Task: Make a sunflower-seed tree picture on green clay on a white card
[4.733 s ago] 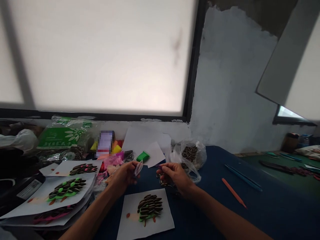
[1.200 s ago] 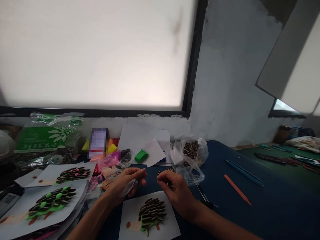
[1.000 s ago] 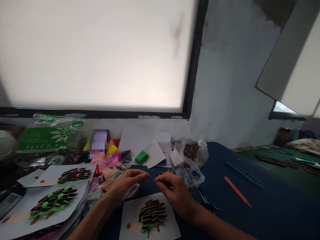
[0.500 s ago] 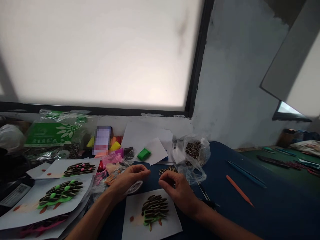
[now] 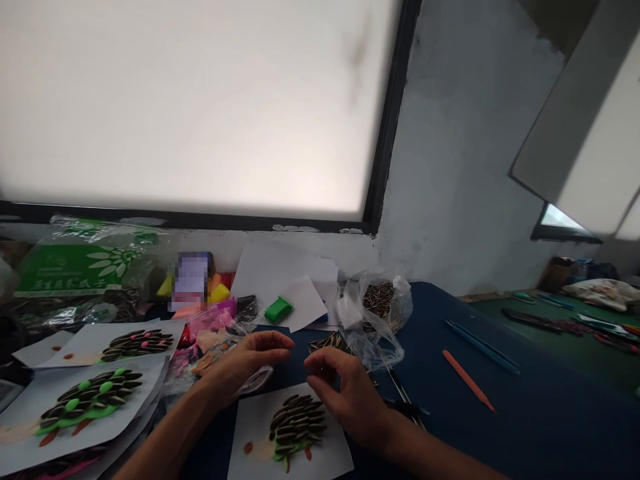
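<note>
Both my hands hover over the near part of the blue table, fingertips facing each other across a small gap. My left hand (image 5: pixel 255 360) is curled loosely, thumb slightly apart from the fingers, and nothing shows in it. Thumb and bent fingers of my right hand (image 5: pixel 345 387) are also a little apart, with no object visible between them. Below them lies a white paper sheet (image 5: pixel 250 410) bearing a hedgehog picture (image 5: pixel 297 427) of striped sunflower seeds on green clay. The right hand is above the sheet's upper right edge. Beyond it are loose sunflower seeds (image 5: pixel 330 343).
Finished-looking seed hedgehog sheets (image 5: pixel 145 393) are stacked at left. Behind are a green seed bag (image 5: pixel 65 267), a green clay pack (image 5: pixel 278 309), white papers (image 5: pixel 260 273) and a clear bag of seeds (image 5: pixel 380 300). An orange tool (image 5: pixel 467 380) and blue tweezers (image 5: pixel 483 345) lie right.
The view has shifted slightly right, so things appear farther left. The thumb and fingers of each hand have parted a little; the hedgehog sheet stays below them.
</note>
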A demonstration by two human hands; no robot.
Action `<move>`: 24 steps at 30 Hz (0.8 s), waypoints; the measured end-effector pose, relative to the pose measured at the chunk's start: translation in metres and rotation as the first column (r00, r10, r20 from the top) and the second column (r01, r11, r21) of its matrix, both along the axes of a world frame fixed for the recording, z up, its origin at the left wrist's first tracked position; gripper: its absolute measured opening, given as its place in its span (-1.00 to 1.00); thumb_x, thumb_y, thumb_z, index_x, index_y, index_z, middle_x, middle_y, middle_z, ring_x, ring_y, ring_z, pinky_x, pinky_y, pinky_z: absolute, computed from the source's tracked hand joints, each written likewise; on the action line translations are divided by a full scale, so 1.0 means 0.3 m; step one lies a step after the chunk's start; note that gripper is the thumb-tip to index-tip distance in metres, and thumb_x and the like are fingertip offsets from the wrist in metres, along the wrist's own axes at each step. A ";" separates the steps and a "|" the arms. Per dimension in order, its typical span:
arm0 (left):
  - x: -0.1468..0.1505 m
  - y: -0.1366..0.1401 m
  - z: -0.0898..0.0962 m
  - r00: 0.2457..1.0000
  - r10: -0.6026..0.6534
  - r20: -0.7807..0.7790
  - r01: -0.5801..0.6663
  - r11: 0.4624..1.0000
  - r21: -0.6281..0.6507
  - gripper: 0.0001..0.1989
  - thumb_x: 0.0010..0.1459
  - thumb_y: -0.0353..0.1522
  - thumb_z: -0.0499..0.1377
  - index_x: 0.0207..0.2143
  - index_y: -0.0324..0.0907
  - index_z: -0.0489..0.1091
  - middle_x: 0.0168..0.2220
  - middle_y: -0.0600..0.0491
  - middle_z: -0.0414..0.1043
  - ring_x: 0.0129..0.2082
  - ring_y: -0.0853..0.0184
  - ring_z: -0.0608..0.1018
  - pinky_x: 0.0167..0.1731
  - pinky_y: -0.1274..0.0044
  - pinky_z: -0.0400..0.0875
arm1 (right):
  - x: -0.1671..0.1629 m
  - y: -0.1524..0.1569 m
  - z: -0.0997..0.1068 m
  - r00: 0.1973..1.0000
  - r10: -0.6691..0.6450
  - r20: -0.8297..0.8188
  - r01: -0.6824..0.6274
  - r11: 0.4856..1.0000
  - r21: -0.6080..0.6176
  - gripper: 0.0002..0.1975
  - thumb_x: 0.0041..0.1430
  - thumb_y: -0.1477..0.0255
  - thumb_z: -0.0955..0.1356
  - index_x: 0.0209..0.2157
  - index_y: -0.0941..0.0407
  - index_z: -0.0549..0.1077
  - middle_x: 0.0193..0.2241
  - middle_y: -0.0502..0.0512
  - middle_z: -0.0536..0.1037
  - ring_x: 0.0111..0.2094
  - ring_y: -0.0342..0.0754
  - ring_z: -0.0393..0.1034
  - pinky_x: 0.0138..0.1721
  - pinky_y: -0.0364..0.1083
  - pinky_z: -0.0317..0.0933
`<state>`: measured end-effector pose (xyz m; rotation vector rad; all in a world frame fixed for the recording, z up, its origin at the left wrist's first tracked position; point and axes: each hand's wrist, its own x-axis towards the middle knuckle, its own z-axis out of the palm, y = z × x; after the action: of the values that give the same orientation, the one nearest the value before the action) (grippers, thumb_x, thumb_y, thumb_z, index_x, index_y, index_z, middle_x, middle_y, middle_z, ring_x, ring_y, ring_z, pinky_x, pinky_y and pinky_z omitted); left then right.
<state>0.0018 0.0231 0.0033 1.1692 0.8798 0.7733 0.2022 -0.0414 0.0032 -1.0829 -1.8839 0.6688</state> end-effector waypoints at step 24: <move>0.012 -0.002 -0.021 0.999 0.007 -0.043 -0.003 0.996 0.085 -0.55 -0.24 -0.04 0.43 -0.50 -0.18 0.40 -0.54 0.20 0.30 -0.51 0.44 0.23 -0.49 0.58 0.09 | 0.036 -0.043 -0.065 1.000 0.011 0.016 -0.014 0.978 0.210 -0.91 0.20 0.51 0.37 -0.40 0.11 0.49 -0.34 0.08 0.43 -0.27 -0.04 0.38 -0.25 -0.10 0.25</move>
<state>0.0055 0.0224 -0.0031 1.2636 0.8929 0.7986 0.2131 -0.0544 -0.0164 -0.9431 -1.9267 0.4578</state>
